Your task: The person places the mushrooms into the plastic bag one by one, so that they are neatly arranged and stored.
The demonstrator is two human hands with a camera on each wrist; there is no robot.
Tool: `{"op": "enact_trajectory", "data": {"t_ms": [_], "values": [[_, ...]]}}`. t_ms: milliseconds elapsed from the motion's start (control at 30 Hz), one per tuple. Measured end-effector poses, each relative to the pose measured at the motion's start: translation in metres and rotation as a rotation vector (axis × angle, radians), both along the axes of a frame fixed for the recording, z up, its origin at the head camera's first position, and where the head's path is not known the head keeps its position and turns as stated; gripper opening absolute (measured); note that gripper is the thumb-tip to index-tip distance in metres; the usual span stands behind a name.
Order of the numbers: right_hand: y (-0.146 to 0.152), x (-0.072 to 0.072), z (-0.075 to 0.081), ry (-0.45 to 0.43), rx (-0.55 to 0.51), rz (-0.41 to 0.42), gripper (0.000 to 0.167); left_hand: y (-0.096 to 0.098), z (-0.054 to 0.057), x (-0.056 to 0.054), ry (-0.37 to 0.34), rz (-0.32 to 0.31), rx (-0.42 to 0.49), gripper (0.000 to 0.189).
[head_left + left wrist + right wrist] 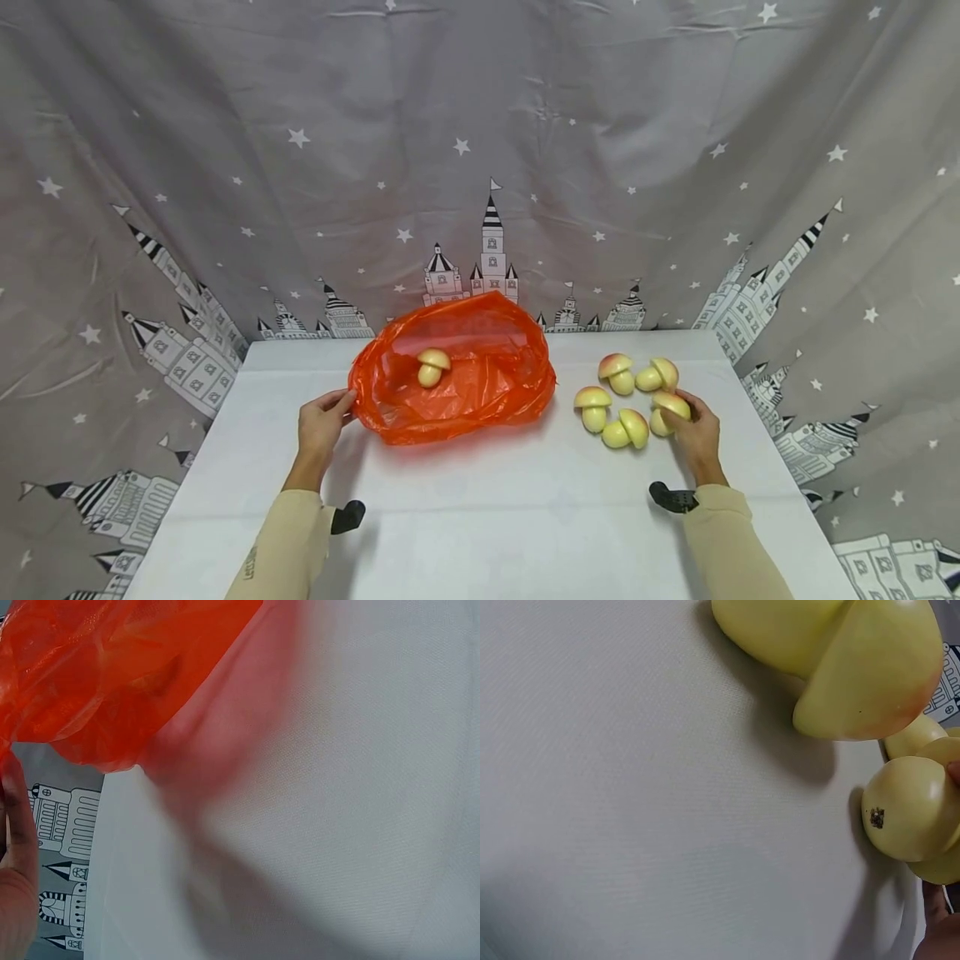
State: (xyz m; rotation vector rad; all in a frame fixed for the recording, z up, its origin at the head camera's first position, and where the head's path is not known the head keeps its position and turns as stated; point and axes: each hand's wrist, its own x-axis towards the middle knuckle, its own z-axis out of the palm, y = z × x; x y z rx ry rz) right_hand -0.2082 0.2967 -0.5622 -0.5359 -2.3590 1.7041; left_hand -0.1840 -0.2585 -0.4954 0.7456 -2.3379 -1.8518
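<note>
A red plastic bag (450, 429) sits with its mouth spread wide, and one yellow toy mushroom (431, 371) lies inside it. My left hand (324, 423) pinches the bag's left rim; in the left wrist view, fingers (19, 817) meet the red plastic (112, 675). On the right, my right hand (697, 429) grips a yellow mushroom with a reddish cap (670, 412), thumb and fingers on either side of the cap. That mushroom's rounded stem (907, 810) shows a dark speckled mark in the right wrist view, where most of the hand is out of frame.
Several more mushrooms lie close together left of my right hand, among them a front one (626, 428) and a back one (617, 373). Under everything is a white table (480, 533). A grey curtain (480, 108) printed with castles and stars hangs behind and beside it.
</note>
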Motion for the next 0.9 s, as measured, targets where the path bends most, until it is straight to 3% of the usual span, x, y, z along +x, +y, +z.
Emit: {"op": "enact_trajectory", "data": {"t_ms": [467, 900], "values": [[-0.0007, 0.0066, -0.0018, -0.039, -0.071, -0.058, 0.051, 0.0005, 0.0007, -0.002, 0.01, 0.01, -0.003, 0.039], [0.0027, 0.0043, 0.0015, -0.031, -0.073, -0.073, 0.053, -0.0013, -0.0017, 0.0016, 0.027, 0.015, 0.002, 0.039]]}}
